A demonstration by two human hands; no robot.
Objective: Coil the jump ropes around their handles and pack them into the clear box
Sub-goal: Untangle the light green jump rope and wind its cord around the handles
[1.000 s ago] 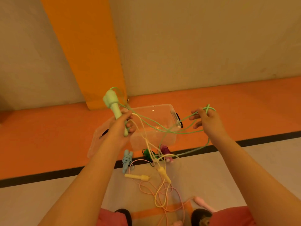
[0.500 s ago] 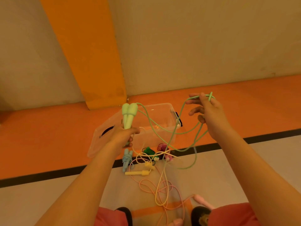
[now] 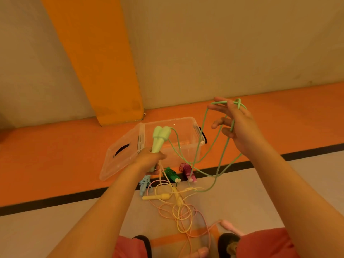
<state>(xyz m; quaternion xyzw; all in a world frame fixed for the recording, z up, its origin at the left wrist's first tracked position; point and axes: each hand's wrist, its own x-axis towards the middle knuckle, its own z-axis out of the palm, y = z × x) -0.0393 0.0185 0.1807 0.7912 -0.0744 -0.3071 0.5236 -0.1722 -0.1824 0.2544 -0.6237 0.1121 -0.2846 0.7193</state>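
I see the clear box (image 3: 186, 146) lying open (lid flipped left), my left hand (image 3: 149, 159) gripping both mint handles (image 3: 160, 138), their rope (image 3: 219, 159) looped over my right hand's (image 3: 236, 127) spread fingers (image 3: 219, 108).

Both forearms were bare, no sleeves, watch or rings visible. Left hand (image 3: 149, 159) and right hand (image 3: 237, 127) ungloved. Red-pink garment (image 3: 268, 243) covered the legs; dark footwear (image 3: 226, 240) below.

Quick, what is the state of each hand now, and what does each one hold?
Left hand: closed on the two light green handles, held together.
Right hand: fingers spread open, with the light green rope looped over them.
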